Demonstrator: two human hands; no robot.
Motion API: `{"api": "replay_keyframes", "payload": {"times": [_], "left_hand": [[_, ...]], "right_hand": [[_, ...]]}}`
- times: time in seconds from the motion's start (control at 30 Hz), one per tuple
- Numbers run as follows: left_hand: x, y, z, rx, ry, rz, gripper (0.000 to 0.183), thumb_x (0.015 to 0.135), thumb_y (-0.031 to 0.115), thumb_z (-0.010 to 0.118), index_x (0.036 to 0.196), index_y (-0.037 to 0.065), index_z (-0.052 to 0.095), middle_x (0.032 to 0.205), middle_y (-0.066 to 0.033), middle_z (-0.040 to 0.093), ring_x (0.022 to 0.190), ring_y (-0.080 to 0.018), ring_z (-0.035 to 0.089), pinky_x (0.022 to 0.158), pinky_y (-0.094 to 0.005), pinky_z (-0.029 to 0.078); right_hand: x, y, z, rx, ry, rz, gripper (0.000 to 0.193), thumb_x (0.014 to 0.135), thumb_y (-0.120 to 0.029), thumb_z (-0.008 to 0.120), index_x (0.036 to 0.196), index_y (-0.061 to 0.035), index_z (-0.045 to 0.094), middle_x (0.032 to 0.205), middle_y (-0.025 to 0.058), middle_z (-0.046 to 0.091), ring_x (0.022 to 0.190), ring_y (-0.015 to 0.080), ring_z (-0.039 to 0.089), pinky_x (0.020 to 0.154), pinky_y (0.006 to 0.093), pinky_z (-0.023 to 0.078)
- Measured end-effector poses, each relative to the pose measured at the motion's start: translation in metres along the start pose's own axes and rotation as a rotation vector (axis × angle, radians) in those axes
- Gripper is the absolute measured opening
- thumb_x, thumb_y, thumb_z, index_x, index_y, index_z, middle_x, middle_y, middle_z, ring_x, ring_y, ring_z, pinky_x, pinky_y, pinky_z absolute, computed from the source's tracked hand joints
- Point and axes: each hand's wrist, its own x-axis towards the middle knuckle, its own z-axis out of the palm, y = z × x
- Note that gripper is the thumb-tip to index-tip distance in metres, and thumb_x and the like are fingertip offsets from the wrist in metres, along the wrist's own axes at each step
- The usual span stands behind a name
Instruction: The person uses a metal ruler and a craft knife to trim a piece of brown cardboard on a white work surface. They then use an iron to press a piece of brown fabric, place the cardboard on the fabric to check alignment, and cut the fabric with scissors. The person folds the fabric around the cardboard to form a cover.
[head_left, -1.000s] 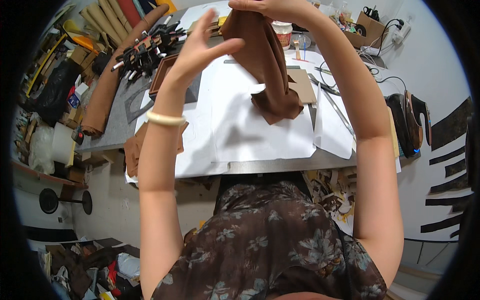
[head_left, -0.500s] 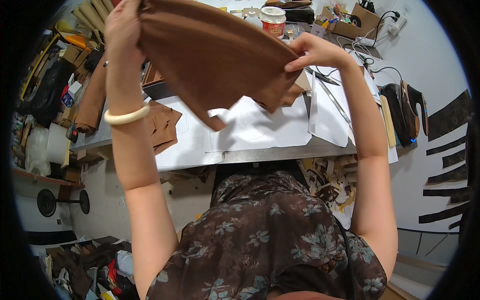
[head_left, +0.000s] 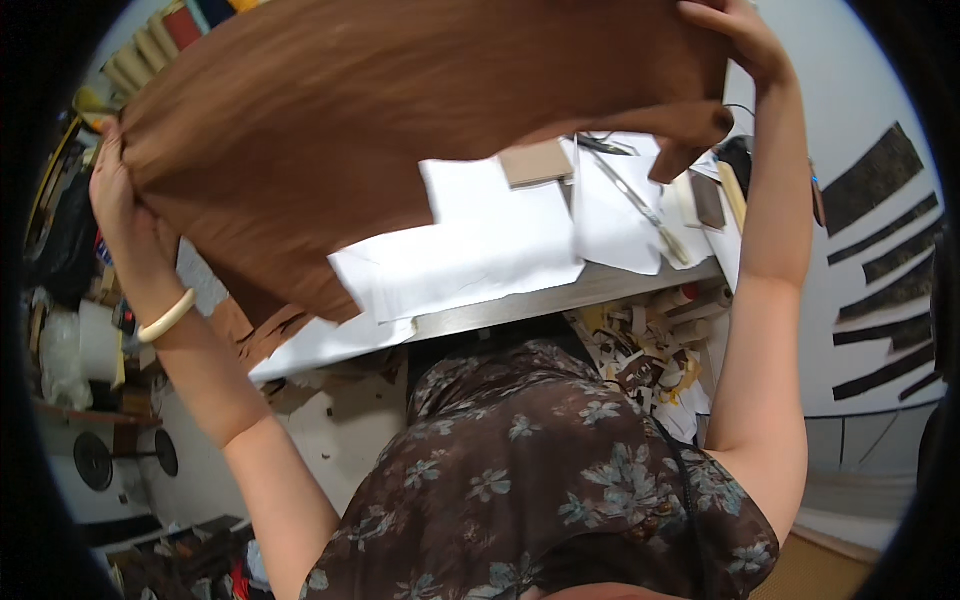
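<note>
A large brown sheet of leather point(head_left: 400, 110) is spread in the air above the worktable, between my two hands. My left hand point(head_left: 115, 200), with a cream bangle on the wrist, is closed on its left edge. At the upper right, my right hand point(head_left: 745, 40) grips the opposite edge, partly cut off by the picture's rim. The lower border is cut in steps, and a curled strip hangs near my right wrist. White paper point(head_left: 490, 240) lies on the table beneath it. Smaller cut brown leather pieces point(head_left: 265, 335) lie by my left forearm, partly covered by the sheet.
The grey table edge point(head_left: 500, 302) runs in front of my body. A metal ruler point(head_left: 630, 190) and a tan board point(head_left: 537, 166) lie on the table. Scraps point(head_left: 645, 365) fill the space below right. Dark strips point(head_left: 880, 260) hang on the right wall; rolls point(head_left: 140, 60) stand far left.
My hands have moved apart, the left one left and down, the right one right and up. The leather is now spread wider and hides most of the table's far side.
</note>
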Motion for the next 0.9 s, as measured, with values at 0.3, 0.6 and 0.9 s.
{"api": "replay_keyframes", "payload": {"times": [0.3, 0.6, 0.9], "left_hand": [[0.018, -0.035, -0.033, 0.064, 0.053, -0.196, 0.049, 0.107, 0.045, 0.066, 0.124, 0.0, 0.069, 0.117, -0.0135, 0.075, 0.102, -0.0247, 0.074, 0.086, -0.0384, 0.059], [0.002, -0.043, -0.085, 0.03, 0.036, -0.298, 0.052, 0.107, 0.049, 0.065, 0.13, 0.002, 0.068, 0.125, -0.0098, 0.074, 0.111, -0.0214, 0.072, 0.094, -0.0353, 0.057], [0.149, -0.081, -0.179, 0.503, -0.017, -0.304, 0.055, 0.106, 0.048, 0.068, 0.134, 0.001, 0.07, 0.124, -0.0062, 0.075, 0.108, -0.016, 0.07, 0.092, -0.0318, 0.055]], "right_hand": [[-0.037, 0.053, -0.03, -0.287, -0.303, 0.184, 0.029, 0.091, -0.031, 0.087, 0.094, -0.0069, 0.072, 0.084, -0.0121, 0.064, 0.081, -0.0008, 0.056, 0.076, 0.0199, 0.045], [-0.11, 0.068, -0.036, -0.181, 0.117, 0.079, 0.024, 0.107, -0.03, 0.069, 0.096, -0.0093, 0.066, 0.09, -0.0105, 0.062, 0.087, -0.0013, 0.054, 0.08, 0.0188, 0.045], [-0.057, 0.134, 0.036, -0.174, -0.053, 0.17, 0.013, 0.104, -0.02, 0.072, 0.108, -0.0082, 0.068, 0.099, -0.0101, 0.064, 0.099, 0.0007, 0.057, 0.09, 0.0199, 0.046]]}}
